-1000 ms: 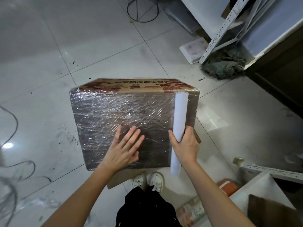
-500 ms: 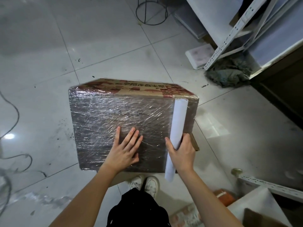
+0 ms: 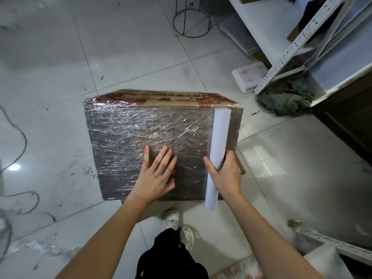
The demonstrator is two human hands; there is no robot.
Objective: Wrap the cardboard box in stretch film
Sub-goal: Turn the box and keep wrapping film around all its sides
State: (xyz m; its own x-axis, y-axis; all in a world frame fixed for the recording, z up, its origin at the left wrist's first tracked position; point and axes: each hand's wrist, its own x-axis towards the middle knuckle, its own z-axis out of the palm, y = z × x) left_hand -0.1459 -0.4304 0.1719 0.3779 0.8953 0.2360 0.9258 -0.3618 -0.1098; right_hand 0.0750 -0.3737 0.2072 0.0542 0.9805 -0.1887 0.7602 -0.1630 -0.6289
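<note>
Pale glossy floor tiles (image 3: pixel 124 57) with dark scuffs carry a brown cardboard box (image 3: pixel 161 137) that stands in the middle of the floor, straight ahead of the person's white shoes (image 3: pixel 177 224). Its near face is covered with crinkled clear stretch film (image 3: pixel 128 141), and its printed red-and-tan top shows along the far edge. The left hand (image 3: pixel 157 176) lies flat on the filmed face with fingers straight and spread, pressing low and near the middle. The right hand (image 3: pixel 225 174) is curled around a white roll of stretch film (image 3: pixel 218 150), gripping it below its middle; the roll stands nearly upright against the box's right edge, its top end level with the box's upper right corner and its bottom end hanging past the lower edge. Toward the floor's far edge stands a black wire ring stand (image 3: pixel 192 23). At the right side a white perforated metal shelf frame (image 3: pixel 291 47) leans over a grey-green rag heap (image 3: pixel 285 97), with a white tray (image 3: pixel 249 76) just beside it. Dark cables (image 3: pixel 18 150) curl along the left edge.
</note>
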